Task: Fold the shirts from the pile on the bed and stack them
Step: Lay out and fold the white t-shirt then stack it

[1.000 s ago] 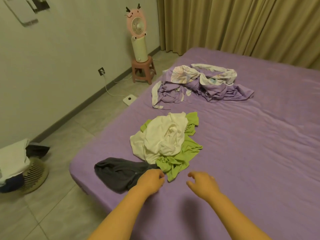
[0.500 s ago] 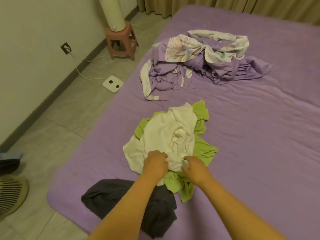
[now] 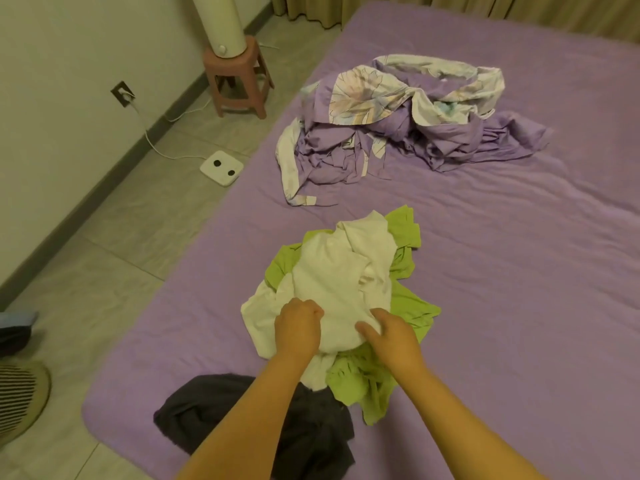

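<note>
A crumpled white shirt (image 3: 339,271) lies on top of a green shirt (image 3: 408,306) in a small pile on the purple bed (image 3: 519,306). A dark grey shirt (image 3: 207,414) lies bunched at the bed's near corner, partly under my left forearm. My left hand (image 3: 298,329) grips the white shirt's near edge with curled fingers. My right hand (image 3: 391,337) holds the same edge just to the right, fingers bent into the cloth.
A rumpled purple and floral sheet (image 3: 398,126) lies further back on the bed. On the floor at left stand a pink stool (image 3: 239,81) with a fan base, a white scale (image 3: 221,168) and a cable. A basket (image 3: 20,396) sits at the left edge.
Both hands have moved forward from the bare bed onto the pile and taken hold of the white shirt's near edge. The view has tilted down and closer.
</note>
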Available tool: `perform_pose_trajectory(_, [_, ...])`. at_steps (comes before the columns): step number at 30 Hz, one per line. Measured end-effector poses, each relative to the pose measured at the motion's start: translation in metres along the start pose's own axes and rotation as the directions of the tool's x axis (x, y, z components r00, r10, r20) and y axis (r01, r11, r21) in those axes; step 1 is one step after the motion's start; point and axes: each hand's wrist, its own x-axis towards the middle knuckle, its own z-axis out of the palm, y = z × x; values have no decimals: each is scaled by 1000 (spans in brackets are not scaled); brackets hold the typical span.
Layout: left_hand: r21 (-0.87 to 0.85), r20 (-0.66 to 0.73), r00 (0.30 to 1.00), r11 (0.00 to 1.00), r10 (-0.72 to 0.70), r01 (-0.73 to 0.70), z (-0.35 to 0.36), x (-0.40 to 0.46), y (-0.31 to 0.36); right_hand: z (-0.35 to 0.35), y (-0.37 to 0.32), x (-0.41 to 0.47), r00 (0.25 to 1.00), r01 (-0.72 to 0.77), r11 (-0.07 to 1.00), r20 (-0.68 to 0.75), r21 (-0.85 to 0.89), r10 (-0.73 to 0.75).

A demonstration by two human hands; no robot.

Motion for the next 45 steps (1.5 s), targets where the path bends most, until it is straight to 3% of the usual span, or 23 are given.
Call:
perform_pose_trajectory(3, [-201, -15, 998, 977, 64, -66, -27, -16, 35, -53, -10, -15, 992, 89, 981, -101, 170, -73])
perform_pose_trajectory(8, [-482, 114, 942, 847, 316, -225, -61, -74, 127, -139, -28, -53, 964, 184, 960, -230, 209, -135])
perform_pose_trajectory(11, [-532, -5, 934, 790, 358, -305, -71, -113, 180, -191, -37, -86, 938, 278, 942, -266, 187, -224])
perform_pose_trajectory(16, [-443, -211, 900, 783, 382, -436, -101, -169, 247, -273, -41, -154, 881, 383, 923, -315, 38, -352])
perform_pose_trajectory(21, [-519, -245, 820, 645, 517, -561, -130, -230, 299, -338, -48, -226, 792, 456, 889, -440, -34, -423])
perform_pose_trajectory(26, [-413, -317, 758, 636, 570, -651, -141, -286, 342, -382, -46, -284, 665, 529, 837, -543, -142, -512])
perform_pose_trajectory(31, [-601, -219, 720, 490, 659, -631, -152, -324, 355, -405, -22, -327, 720, 597, 782, -550, 178, -424])
perform_pose_trajectory(36, [-625, -182, 656, 429, 733, -653, -151, -358, 365, -409, -2, -353, 666, 636, 745, -631, 201, -398])
perform_pose_trajectory(42, [-393, -348, 533, 397, 771, -830, -161, -385, 387, -417, 2, -378, 688, 635, 723, -624, 272, -370])
perform_pose_trajectory(45, [-311, -358, 542, 450, 760, -837, -169, -393, 394, -420, 4, -387, 701, 642, 707, -601, 296, -385])
